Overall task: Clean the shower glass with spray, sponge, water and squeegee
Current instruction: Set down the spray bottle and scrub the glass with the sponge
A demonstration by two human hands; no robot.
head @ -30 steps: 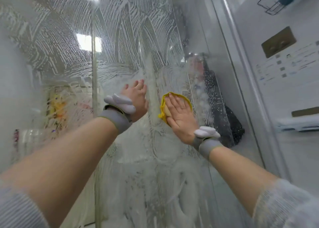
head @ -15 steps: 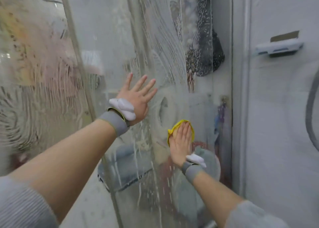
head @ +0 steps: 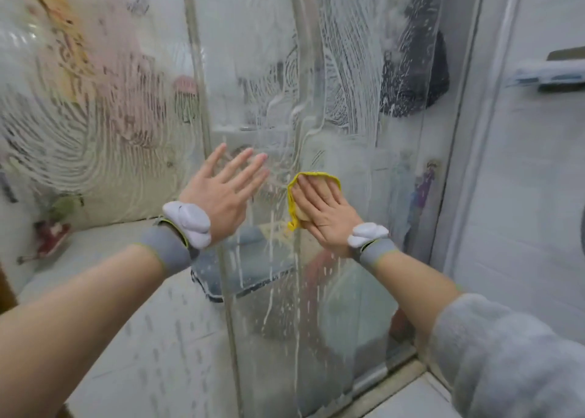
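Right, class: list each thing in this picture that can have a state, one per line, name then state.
Shower glass: upright, covered in soapy swirl marks, drips running down.
Sponge: yellow, pressed flat against the glass under the right hand.
Right hand: fingers straight, flat on the sponge.
Left hand: fingers spread, open, holding nothing, at the glass.

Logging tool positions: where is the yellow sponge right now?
In the head view, the sponge sits just right of centre, pressed flat against the soapy shower glass under the right hand, beside the left hand.
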